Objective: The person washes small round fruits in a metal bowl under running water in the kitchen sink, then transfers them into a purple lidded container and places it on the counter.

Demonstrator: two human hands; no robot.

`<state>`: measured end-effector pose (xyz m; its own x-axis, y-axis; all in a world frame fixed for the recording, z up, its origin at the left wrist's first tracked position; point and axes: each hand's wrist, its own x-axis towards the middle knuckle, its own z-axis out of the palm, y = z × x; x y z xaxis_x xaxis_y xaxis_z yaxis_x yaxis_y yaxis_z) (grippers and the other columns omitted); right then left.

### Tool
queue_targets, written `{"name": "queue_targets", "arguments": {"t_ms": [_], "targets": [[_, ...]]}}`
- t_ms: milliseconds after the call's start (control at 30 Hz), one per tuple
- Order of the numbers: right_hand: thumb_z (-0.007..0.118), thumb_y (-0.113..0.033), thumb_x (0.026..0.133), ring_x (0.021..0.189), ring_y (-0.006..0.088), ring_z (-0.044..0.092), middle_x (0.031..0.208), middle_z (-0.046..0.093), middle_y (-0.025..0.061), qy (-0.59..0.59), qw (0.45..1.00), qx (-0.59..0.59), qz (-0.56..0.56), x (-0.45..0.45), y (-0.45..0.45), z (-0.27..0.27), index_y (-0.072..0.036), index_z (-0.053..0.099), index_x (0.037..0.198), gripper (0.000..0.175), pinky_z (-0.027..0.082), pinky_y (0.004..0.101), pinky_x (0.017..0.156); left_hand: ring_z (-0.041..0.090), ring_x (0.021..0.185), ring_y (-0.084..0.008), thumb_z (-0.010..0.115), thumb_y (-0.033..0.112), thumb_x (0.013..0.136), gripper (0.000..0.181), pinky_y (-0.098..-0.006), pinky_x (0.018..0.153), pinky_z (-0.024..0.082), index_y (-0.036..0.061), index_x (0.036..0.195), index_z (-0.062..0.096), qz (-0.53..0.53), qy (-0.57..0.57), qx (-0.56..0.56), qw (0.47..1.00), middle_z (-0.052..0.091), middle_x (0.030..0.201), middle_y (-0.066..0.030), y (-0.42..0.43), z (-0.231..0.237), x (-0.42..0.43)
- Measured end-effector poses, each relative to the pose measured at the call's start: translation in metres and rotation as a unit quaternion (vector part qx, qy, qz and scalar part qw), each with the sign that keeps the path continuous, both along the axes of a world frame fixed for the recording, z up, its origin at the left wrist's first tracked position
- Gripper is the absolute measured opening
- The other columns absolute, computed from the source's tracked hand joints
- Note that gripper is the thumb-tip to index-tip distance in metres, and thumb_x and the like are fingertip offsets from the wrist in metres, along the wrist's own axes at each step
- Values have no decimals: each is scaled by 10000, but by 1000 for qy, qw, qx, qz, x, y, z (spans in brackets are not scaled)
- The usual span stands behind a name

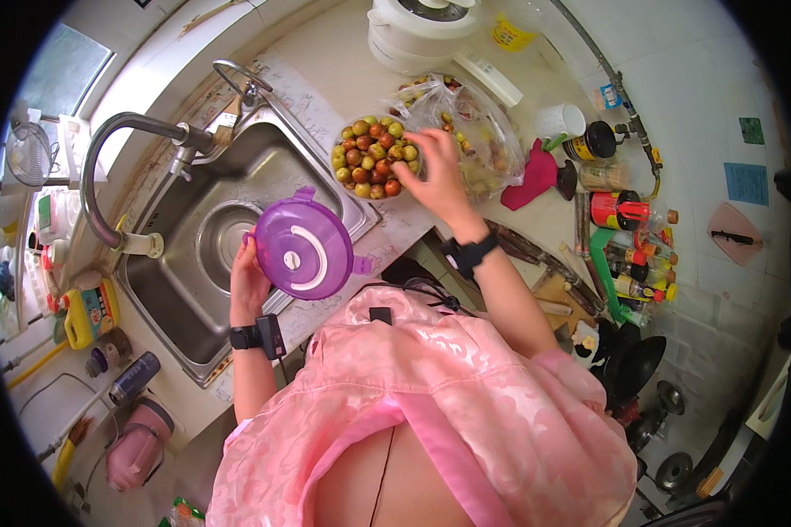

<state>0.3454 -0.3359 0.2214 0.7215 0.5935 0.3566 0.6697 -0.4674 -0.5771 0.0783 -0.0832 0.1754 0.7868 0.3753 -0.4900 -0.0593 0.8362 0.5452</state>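
My left hand (249,273) holds a round purple plastic lid (308,247) by its left edge, over the near rim of the steel sink. The lid has clip tabs and a white curved mark. A round container heaped with red and green jujubes (376,157) stands on the counter right of the sink. My right hand (435,172) is at its right side, thumb and fingers apart, fingertips at the outermost fruit; whether they touch any is unclear. Behind that hand lies a clear plastic bag (494,148) with more jujubes.
The stainless steel sink (161,309) with a curved faucet (99,155) is at left. A white electric cooker (412,39) stands at the back. A white cup (560,122), jars and several bottles line the right wall. A blue flask (134,379) and pink kettle (138,448) stand lower left.
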Motion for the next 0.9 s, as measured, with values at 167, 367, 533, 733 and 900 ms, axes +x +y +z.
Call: {"name": "queue_targets", "arguments": {"t_ms": [167,367,533,733,900], "targets": [[627,-524,783,1175,354,409,1286,442,157,-149,984,-83,49,6,56,-26,-168,551,1243,587,274,614,1000,589,1066,-193,493,150,969,289,-329,943,467,24,1228,519,40,-37,-81,995,610,1177,-89,-11,-12,-12],[579,-347,843,1085,281,465,1133,548,78,-137,987,-67,57,14,59,-46,-174,586,1150,352,302,518,988,577,1065,-201,471,143,979,273,-348,961,453,24,1220,524,11,-14,-71,997,600,1182,-83,-16,-7,-10],[585,-203,774,1030,255,480,1074,549,61,-152,984,-78,44,16,56,-45,-153,605,1061,293,348,435,890,569,1110,-219,439,195,996,292,-386,978,444,36,1223,528,-36,-59,-106,992,592,1222,-98,-8,-10,-4],[588,-222,770,962,211,515,1042,548,51,-178,976,-122,41,14,56,-39,-136,594,1074,316,362,382,792,566,1115,-218,447,203,993,296,-386,979,445,42,1226,534,-50,-25,-93,994,590,1228,-95,-2,-16,7],[588,-254,783,945,205,524,1029,553,54,-196,968,-150,54,12,59,-38,-150,591,1091,325,367,375,781,553,1120,-209,458,205,988,310,-387,989,428,55,1252,526,-64,10,-62,996,592,1214,-86,-7,-12,14]]}}
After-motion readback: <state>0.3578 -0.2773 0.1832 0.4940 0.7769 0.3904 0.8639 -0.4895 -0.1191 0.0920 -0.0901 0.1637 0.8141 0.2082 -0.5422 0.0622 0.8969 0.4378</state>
